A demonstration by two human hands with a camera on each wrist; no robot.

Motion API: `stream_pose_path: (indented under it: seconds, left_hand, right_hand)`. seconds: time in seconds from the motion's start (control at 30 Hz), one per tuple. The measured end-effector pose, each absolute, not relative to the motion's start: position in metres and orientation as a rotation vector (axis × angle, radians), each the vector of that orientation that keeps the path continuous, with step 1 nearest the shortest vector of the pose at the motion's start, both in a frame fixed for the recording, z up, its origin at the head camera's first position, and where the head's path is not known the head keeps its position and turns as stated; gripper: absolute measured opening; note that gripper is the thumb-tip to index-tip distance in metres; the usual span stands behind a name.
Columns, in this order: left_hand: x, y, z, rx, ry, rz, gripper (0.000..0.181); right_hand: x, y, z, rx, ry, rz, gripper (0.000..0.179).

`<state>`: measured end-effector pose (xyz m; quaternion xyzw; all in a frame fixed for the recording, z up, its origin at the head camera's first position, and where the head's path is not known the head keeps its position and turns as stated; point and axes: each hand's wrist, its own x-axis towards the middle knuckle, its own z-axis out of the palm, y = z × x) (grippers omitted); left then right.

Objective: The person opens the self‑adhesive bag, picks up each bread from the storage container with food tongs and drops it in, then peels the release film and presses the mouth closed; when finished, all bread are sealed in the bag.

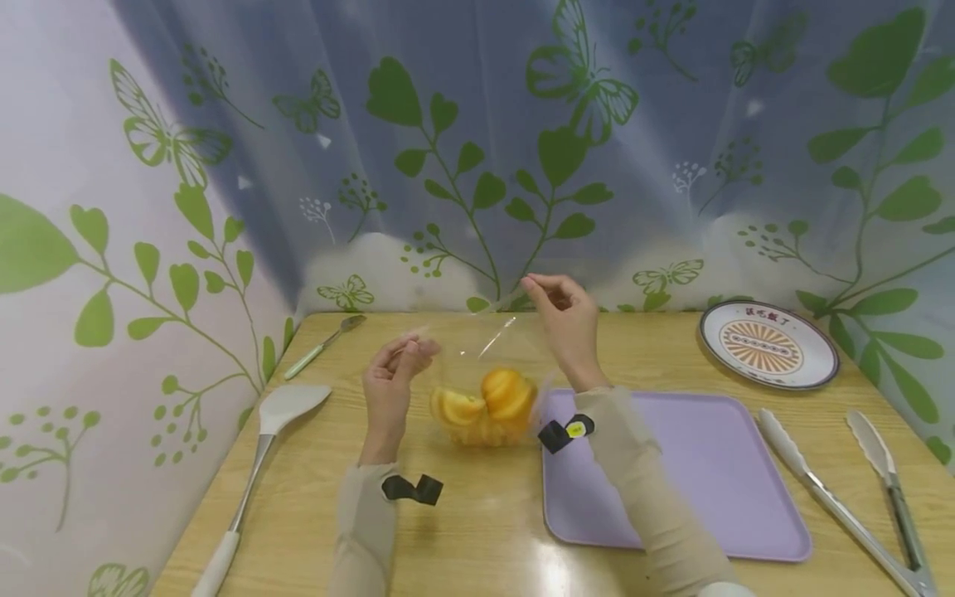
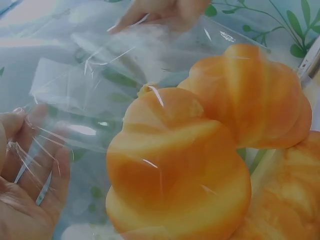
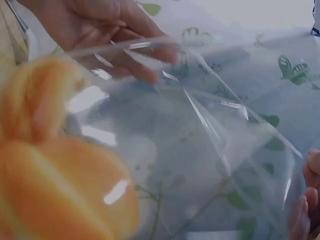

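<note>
A clear plastic bag (image 1: pixel 485 340) stands over the wooden table with several golden bread rolls (image 1: pixel 510 395) in its lower part. On its left edge, my left hand (image 1: pixel 395 377) pinches the film between thumb and fingers. Higher up, my right hand (image 1: pixel 569 319) pinches the bag's upper right corner, so the film is stretched between both hands. In the left wrist view, a lobed roll (image 2: pixel 177 165) shows large through the film, beside my left hand (image 2: pixel 30 185). The right wrist view shows rolls (image 3: pixel 65 190) low in the bag, with my right hand (image 3: pixel 311 195) at the frame's edge.
A purple tray (image 1: pixel 694 473) lies on the right, partly under my right forearm. Past it are metal tongs (image 1: pixel 843 506) and a patterned plate (image 1: pixel 768 344). On the left lie a white-headed spatula (image 1: pixel 287 406) and a small fork (image 1: pixel 322 348). A printed curtain (image 1: pixel 477 166) hangs behind.
</note>
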<state>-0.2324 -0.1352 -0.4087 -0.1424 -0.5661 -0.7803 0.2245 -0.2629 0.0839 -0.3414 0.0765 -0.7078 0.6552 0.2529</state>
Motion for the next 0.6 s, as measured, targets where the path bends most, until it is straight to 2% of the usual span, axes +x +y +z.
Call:
stream_pose_path:
  seconds: [0.3,0.53,0.6]
  left_hand:
    - [-0.233,-0.138,-0.409,-0.316,-1.546,-2.181,0.021]
    - [-0.234,-0.14,-0.407,-0.261,-1.545,-2.212,0.017]
    - [-0.233,-0.14,-0.407,-0.242,-1.543,-2.216,0.017]
  right_hand:
    - [-0.269,0.136,-0.347,0.055,-1.912,1.762,0.026]
    - [-0.268,0.184,-0.354,-0.13,-1.811,1.747,0.002]
    - [-0.268,0.199,-0.355,-0.157,-1.77,1.732,0.001]
